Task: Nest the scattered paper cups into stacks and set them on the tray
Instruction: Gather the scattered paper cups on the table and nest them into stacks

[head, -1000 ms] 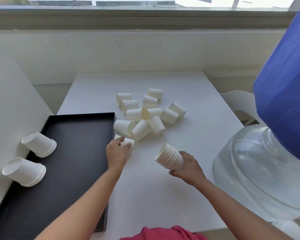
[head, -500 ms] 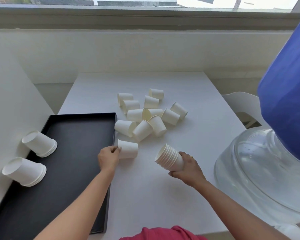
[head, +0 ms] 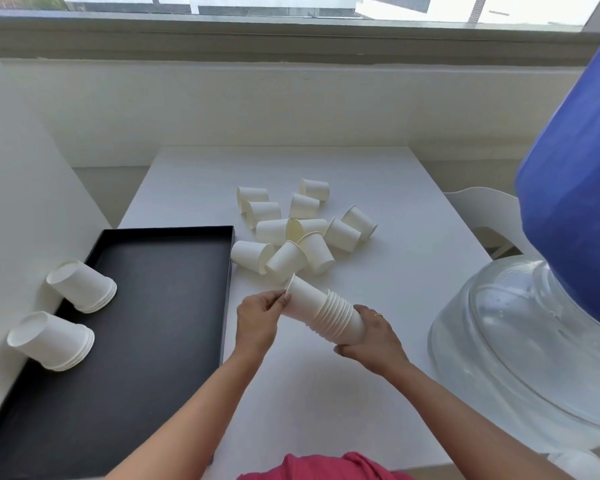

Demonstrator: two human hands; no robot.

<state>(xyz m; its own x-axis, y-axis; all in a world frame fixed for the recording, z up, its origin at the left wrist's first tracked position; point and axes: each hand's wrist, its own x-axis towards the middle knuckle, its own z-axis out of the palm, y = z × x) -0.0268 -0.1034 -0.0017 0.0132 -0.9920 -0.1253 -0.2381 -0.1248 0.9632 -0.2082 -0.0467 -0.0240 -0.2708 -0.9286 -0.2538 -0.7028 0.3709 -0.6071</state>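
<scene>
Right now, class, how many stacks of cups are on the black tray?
2: one stack at the tray's left edge, another stack nearer the camera, both leaning against the wall.

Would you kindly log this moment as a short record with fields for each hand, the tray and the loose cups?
left hand: pinching the rim of the top cup
right hand: gripping the nested stack
tray: black, two short upside-down stacks at its left edge
loose cups: about a dozen, on the table

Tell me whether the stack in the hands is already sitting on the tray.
No. The stack is held above the white table between the left hand and right hand, right of the black tray.
</scene>
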